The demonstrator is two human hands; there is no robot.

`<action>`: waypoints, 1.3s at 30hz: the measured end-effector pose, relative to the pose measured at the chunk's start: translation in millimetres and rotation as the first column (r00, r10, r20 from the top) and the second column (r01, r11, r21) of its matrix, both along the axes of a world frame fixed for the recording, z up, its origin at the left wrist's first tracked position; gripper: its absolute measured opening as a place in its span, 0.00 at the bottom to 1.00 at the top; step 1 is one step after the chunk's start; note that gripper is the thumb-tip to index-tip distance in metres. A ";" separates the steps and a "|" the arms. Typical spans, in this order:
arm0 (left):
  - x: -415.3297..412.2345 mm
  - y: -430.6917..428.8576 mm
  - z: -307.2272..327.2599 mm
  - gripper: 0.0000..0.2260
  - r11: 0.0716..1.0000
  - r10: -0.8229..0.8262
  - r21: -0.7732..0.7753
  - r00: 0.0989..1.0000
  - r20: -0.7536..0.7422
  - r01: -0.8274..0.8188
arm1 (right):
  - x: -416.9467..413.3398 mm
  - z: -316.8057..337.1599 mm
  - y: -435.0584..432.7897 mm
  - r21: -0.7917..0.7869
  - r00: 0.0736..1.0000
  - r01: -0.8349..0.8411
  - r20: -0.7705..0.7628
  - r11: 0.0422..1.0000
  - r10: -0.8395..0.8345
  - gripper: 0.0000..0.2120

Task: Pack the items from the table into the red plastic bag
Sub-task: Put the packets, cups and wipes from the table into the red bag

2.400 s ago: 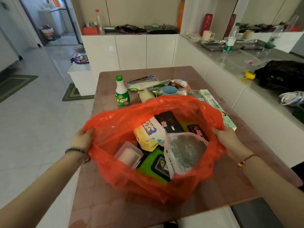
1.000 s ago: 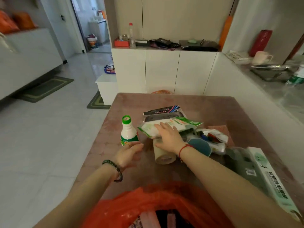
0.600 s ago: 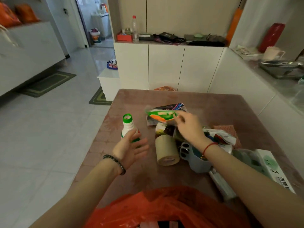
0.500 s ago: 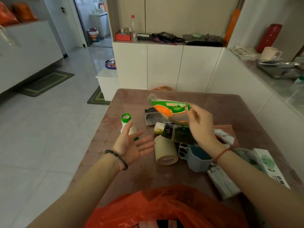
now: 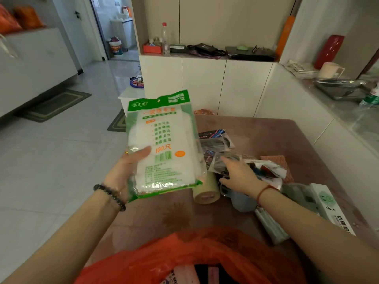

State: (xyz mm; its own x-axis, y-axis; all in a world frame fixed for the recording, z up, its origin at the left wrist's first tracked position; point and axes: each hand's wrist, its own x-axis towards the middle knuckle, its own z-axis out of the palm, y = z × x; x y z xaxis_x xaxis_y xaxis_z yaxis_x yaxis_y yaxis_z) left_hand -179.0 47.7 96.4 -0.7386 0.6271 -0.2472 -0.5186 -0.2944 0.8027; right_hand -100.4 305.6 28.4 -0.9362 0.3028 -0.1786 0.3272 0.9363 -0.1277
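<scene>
Presently in the left hand (image 5: 123,173): the white-and-green flat plastic packet (image 5: 164,144), gripped upright by its lower left edge, thumb across the front and fingers behind, held clear above the tabletop.
Right hand (image 5: 240,177): fingers straight and relaxed, holding nothing, stretched over the heap of small dark and silvery sachets (image 5: 215,140); I cannot tell whether the fingertips touch them.
Red plastic bag (image 5: 205,255): at 6 o'clock on the brown tabletop (image 5: 287,140), mouth agape, some goods showing inside.
Beige tape roll (image 5: 206,191): on its side at 4 o'clock of the packet, partly behind it.
Grey-blue cup (image 5: 242,201): beneath the right wrist, at 3 o'clock of the roll.
Long white box with green print (image 5: 332,210): at 3 o'clock, near the tabletop's right edge.
</scene>
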 end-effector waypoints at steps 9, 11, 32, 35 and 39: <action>47.5 -49.3 17.8 0.28 0.995 0.059 0.071 0.995 0.079 -0.064 | 30.7 85.6 -36.6 -0.381 0.513 0.081 -0.776 0.921 -0.367 0.13; 67.1 -52.8 24.1 0.18 0.996 0.057 0.069 0.998 0.031 -0.059 | 68.1 123.4 -70.9 -0.242 0.342 -0.129 -0.921 0.962 -0.186 0.12; 243.3 -99.5 17.7 0.12 0.978 -0.193 -0.164 0.854 -0.483 0.129 | 259.2 107.2 -212.5 -0.944 0.747 -0.071 -0.265 0.323 -0.610 0.30; 254.6 -115.8 -5.0 0.09 0.873 -0.458 -0.463 0.582 -0.672 0.153 | 272.2 92.4 -202.0 -0.889 0.630 -0.037 -0.374 0.455 -0.680 0.23; 264.1 -167.8 -32.6 0.26 0.513 -0.858 -0.858 0.016 -0.513 0.027 | 293.5 85.1 -177.1 -0.701 0.688 0.014 -0.511 0.713 -0.515 0.21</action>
State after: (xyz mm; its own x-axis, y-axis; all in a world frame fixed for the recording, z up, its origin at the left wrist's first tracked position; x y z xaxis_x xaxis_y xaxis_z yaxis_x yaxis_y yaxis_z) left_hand 85.0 -120.1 63.8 -0.2422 0.9558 -0.1667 0.7859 0.2940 0.5439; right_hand 193.1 128.5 113.6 -0.7698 0.6133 0.1768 0.1457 0.4385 -0.8868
